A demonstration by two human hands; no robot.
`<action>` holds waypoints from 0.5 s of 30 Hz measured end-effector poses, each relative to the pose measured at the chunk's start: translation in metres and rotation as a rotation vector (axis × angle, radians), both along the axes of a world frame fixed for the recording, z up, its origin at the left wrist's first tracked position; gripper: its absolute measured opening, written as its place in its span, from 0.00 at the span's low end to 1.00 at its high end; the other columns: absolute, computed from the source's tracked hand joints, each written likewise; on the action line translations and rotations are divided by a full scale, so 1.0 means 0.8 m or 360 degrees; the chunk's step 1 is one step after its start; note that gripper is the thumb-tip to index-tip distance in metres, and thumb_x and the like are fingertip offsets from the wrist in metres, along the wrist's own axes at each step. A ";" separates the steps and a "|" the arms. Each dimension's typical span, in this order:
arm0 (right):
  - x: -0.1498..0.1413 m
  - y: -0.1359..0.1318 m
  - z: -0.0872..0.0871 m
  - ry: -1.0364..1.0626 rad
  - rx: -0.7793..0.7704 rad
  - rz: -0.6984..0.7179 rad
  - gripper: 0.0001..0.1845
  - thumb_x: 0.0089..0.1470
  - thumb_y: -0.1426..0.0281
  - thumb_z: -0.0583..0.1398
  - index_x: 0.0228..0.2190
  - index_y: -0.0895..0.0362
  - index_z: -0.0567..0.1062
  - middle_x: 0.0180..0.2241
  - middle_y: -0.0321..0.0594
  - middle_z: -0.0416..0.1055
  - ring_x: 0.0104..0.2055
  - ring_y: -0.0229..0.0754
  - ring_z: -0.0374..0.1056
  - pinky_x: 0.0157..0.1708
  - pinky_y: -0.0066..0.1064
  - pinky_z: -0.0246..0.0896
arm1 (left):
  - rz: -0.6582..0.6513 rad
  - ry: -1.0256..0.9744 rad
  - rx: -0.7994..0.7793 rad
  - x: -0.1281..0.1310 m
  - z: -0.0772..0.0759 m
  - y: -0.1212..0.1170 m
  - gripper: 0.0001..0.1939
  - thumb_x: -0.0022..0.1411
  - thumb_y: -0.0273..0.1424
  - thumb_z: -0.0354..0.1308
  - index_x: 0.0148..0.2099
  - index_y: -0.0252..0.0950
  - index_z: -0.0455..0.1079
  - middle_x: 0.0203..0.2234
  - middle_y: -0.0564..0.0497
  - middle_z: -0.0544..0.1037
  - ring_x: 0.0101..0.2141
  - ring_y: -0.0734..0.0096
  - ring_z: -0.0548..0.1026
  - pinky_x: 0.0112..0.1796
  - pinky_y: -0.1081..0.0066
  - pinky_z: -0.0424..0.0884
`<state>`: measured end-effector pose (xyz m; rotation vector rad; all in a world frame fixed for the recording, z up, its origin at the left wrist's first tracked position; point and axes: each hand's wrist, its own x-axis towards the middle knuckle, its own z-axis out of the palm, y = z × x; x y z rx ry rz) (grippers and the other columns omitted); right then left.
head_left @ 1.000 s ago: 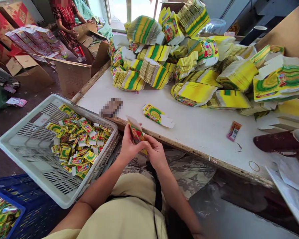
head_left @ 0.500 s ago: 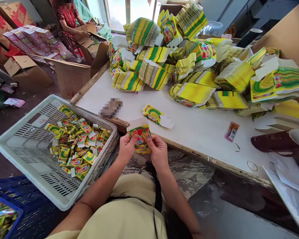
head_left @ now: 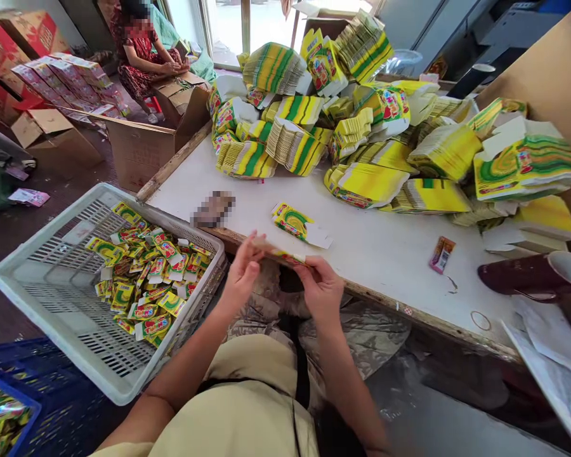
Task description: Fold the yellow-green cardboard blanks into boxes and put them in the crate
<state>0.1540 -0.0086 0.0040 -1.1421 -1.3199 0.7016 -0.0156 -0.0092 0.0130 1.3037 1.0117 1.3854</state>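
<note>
My left hand [head_left: 242,274] and my right hand [head_left: 321,287] hold one small yellow, green and red carton [head_left: 282,254] between them at the near edge of the white table [head_left: 371,247]. The carton lies nearly flat, edge-on to the camera. Both hands pinch it by its ends. A flat carton blank [head_left: 299,224] lies on the table just beyond my hands. To my left, a white slatted crate [head_left: 52,279] holds several folded cartons [head_left: 147,273].
Stacks of flat yellow-green blanks [head_left: 361,133] crowd the table's far half. A small sachet [head_left: 440,254] and a dark cup [head_left: 537,276] lie at the right. A blue crate [head_left: 9,406] is at lower left. A seated person [head_left: 145,51] works by cardboard boxes [head_left: 143,143] at the far left.
The carton, held upright facing me half a second ago, is now tipped nearly flat. My hands have moved slightly up and apart, the right one further right.
</note>
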 end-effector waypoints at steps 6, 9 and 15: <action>0.020 -0.006 0.024 -0.1074 0.0601 0.0268 0.15 0.59 0.77 0.59 0.38 0.43 0.78 0.38 0.29 0.80 0.51 0.43 0.70 0.67 0.50 0.43 | -0.0171 0.1153 0.0307 -0.028 0.042 0.004 0.51 0.45 0.52 0.69 0.66 0.39 0.55 0.61 0.38 0.65 0.61 0.45 0.63 0.61 0.50 0.59; 0.012 -0.017 0.019 -0.0890 0.0626 0.0194 0.18 0.57 0.73 0.62 0.48 0.44 0.74 0.50 0.35 0.75 0.60 0.48 0.64 0.67 0.53 0.43 | -0.0390 0.1353 0.0098 -0.017 0.031 0.003 0.41 0.50 0.43 0.69 0.63 0.38 0.58 0.54 0.40 0.73 0.53 0.49 0.73 0.53 0.53 0.69; 0.000 -0.016 -0.008 0.0135 -0.0222 0.0068 0.29 0.61 0.57 0.57 0.60 0.52 0.62 0.62 0.48 0.62 0.65 0.52 0.58 0.64 0.52 0.52 | -0.0260 0.1373 0.0151 -0.002 0.006 -0.001 0.40 0.50 0.37 0.70 0.61 0.39 0.56 0.53 0.43 0.73 0.51 0.54 0.74 0.50 0.59 0.72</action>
